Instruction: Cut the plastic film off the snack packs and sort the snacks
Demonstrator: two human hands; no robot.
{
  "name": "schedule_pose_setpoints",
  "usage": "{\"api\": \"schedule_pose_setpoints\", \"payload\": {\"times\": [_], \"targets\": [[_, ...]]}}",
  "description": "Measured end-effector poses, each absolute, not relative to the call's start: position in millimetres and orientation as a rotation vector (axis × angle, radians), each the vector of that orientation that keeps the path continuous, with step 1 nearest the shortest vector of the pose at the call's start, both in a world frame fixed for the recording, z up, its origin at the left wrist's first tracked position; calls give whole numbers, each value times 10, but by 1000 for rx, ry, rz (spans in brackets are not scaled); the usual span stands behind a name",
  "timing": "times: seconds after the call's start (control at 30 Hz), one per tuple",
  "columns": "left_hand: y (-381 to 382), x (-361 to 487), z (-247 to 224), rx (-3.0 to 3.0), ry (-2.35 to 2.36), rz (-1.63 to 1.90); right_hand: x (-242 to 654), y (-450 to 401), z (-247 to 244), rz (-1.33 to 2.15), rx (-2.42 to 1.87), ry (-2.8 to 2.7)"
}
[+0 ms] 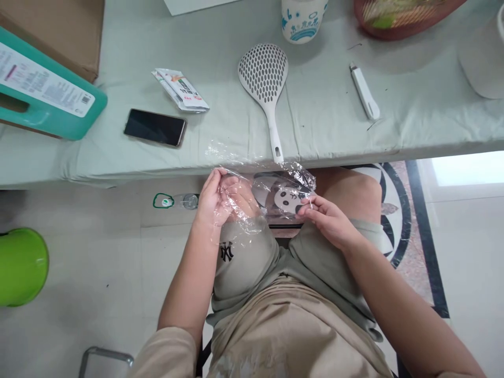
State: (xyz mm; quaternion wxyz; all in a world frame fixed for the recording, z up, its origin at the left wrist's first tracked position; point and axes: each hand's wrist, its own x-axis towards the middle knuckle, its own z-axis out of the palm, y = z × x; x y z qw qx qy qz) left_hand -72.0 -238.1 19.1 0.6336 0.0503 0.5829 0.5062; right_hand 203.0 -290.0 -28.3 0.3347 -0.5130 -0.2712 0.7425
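A crinkled clear plastic bag (301,176) is stretched between my hands, just in front of the table edge and above my lap. The fingers of my left hand (216,198) are closed on its left side, partly seen through the film. On the right, my right hand (327,218) pinches the film between thumb and fingers. Beside those fingertips shows a panda face (286,199); whether it is printed on the bag or lies behind it, I cannot tell. Beyond the bag, a white slotted skimmer (265,73) lies with its handle toward me.
On the cloth-covered table (220,121) lie a phone (155,127), a small packet (183,90) and a white peeler-like tool (365,92). A patterned cup (303,21), red basket (405,18) and teal container (51,86) stand around. A green bin (23,268) is on the floor.
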Motion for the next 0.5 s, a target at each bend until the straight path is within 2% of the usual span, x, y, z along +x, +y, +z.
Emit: {"api": "schedule_pose_setpoints", "payload": {"times": [0.2,0.37,0.5], "targets": [[-2371,-878,130,370,1454,1151,2038,-2850,-196,1717,-1395,-652],[-2504,-952,195,574,1381,879,2094,-2854,-140,1528,-1377,-617],[-2688,-959,272,733,1372,822,2179,-2874,-147,1344,-1382,-630]]}}
